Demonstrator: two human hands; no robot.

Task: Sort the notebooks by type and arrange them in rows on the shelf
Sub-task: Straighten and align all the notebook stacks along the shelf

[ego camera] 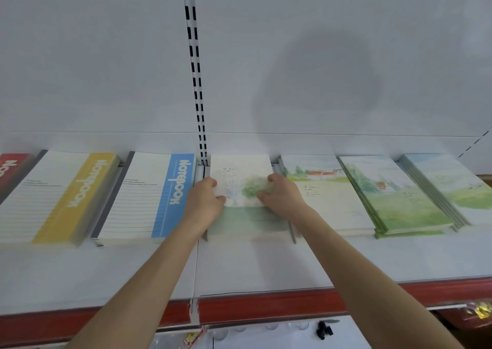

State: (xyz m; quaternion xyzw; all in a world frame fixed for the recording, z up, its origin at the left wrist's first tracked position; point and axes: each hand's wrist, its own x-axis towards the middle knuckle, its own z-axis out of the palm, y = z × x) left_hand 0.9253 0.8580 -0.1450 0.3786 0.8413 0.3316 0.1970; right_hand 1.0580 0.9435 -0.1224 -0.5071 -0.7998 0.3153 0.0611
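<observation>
Landscape notebook [247, 218]: lies flat on top of a low stack in the middle of the row on the shelf, just right of the slotted upright. The pale cover shows a painted bush and a green field, with small script near its far left corner.
Left hand [206, 198]: fingers curled round the notebook's left edge, thumb on the cover, closed firmly on it.
Right hand [283, 195]: fingers bent at the notebook's right edge, thumb on the cover, gripping it as well.
Right neighbours: the red-roof stack [327, 202] is just beside it, then the green-field stack [396, 202], then the pale-sky stack [452, 186] furthest right. The last two are slightly fanned.
Left neighbours: the blue-band stack [143, 199] sits just left of the left hand, then the yellow-band stack [50, 197]. The red-band stack [13, 167] is cut off by the left edge. All three bands read "Notebook".
Shelf [266, 263]: a white board carrying the whole row, with a red front strip [266, 306] along its near edge.
Slotted upright [195, 69]: white with two columns of dark slots, rising against the white back panel [80, 55] at the far side.
</observation>
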